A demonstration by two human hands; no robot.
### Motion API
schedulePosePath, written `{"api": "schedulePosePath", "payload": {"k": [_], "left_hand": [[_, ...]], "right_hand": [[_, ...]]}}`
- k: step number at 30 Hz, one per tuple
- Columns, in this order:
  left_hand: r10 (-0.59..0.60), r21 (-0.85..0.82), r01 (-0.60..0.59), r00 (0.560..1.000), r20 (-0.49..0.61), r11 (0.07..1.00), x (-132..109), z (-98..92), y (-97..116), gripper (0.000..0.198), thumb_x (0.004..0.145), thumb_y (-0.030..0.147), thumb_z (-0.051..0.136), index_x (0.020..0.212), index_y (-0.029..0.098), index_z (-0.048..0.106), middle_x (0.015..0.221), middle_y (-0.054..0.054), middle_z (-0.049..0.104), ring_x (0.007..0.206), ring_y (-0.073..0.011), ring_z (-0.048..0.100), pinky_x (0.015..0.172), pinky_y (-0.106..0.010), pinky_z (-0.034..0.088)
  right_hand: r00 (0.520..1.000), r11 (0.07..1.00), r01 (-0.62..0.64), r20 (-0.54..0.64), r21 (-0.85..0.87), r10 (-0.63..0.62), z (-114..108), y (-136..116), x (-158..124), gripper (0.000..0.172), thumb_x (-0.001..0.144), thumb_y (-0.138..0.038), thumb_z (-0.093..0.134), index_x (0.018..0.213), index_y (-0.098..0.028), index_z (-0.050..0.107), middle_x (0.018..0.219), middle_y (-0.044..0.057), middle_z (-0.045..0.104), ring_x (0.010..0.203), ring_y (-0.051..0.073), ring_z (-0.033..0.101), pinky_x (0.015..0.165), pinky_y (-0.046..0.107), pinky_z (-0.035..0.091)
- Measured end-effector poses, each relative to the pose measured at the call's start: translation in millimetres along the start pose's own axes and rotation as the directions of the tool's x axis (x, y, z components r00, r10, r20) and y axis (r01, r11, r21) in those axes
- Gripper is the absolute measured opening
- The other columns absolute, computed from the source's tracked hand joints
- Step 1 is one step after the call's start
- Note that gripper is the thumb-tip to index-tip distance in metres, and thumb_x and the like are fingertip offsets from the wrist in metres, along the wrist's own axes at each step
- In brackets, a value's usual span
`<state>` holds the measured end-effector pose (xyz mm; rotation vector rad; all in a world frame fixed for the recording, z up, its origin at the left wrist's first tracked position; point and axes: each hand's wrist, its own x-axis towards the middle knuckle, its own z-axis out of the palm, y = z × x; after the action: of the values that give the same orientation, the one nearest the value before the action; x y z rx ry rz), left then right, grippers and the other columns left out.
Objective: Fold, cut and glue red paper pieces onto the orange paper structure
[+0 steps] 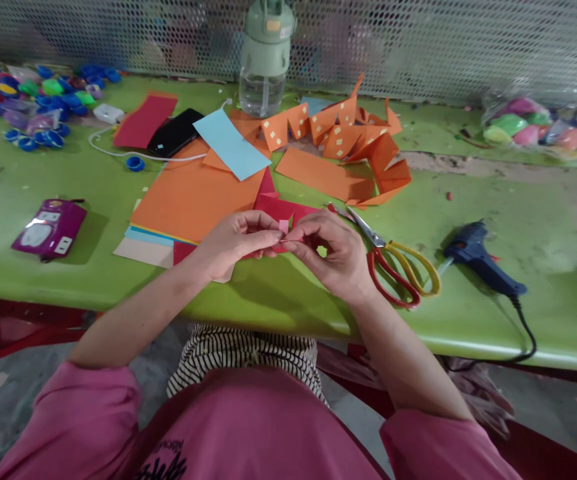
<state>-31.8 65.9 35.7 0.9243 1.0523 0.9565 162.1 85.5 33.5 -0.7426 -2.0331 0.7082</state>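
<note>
My left hand and my right hand meet near the table's front edge, fingertips almost touching. Both are closed in a pinch on a piece of red paper, whose lower part is mostly hidden by the fingers. A small pink paper square shows between the fingertips; I cannot tell whether it is stuck to the red paper. Left of my hands lies a stack topped by an orange sheet. Scissors with one red and one yellow handle rest just beyond my right hand.
Folded orange paper strips with pale squares lie at the back, near a water bottle. A light blue paper and black phone are left of them. A glue gun lies right, a purple box left.
</note>
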Motion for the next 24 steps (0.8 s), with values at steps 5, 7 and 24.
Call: {"api": "schedulePosePath", "payload": {"k": [5,7,24], "left_hand": [[0.121,0.081,-0.118,0.992,-0.036,0.990,-3.1,3.4,0.5,0.021,0.070,0.033,0.079,0.080,0.018,0.070,0.073,0.001,0.070,0.065,-0.0089,0.064,0.064,-0.022,0.053],[0.162,0.103,-0.155,0.985,-0.058,0.982,-3.7,4.3,0.4,0.021,0.071,0.034,0.078,0.081,0.018,0.070,0.077,0.000,0.071,0.067,-0.0092,0.064,0.065,-0.022,0.054],[0.104,0.047,-0.101,0.992,-0.066,0.994,-3.3,5.7,-1.4,0.024,0.071,0.034,0.081,0.083,0.016,0.070,0.083,-0.001,0.074,0.073,-0.0111,0.069,0.073,-0.026,0.060]], "right_hand": [[0.970,0.956,-0.232,-0.026,0.179,0.240,3.1,-2.0,-0.1,0.021,0.087,-0.040,0.077,0.086,-0.020,0.069,0.082,0.000,0.066,0.066,0.010,0.055,0.056,0.025,0.043],[0.965,0.946,-0.257,-0.007,0.196,0.264,3.6,-2.7,-0.1,0.023,0.087,-0.042,0.077,0.085,-0.020,0.070,0.082,0.001,0.066,0.065,0.010,0.054,0.056,0.026,0.043],[0.973,0.960,-0.226,0.080,0.164,0.215,1.6,-6.3,0.2,0.027,0.089,-0.045,0.073,0.085,-0.019,0.073,0.084,0.003,0.067,0.063,0.010,0.052,0.055,0.026,0.041]]}}
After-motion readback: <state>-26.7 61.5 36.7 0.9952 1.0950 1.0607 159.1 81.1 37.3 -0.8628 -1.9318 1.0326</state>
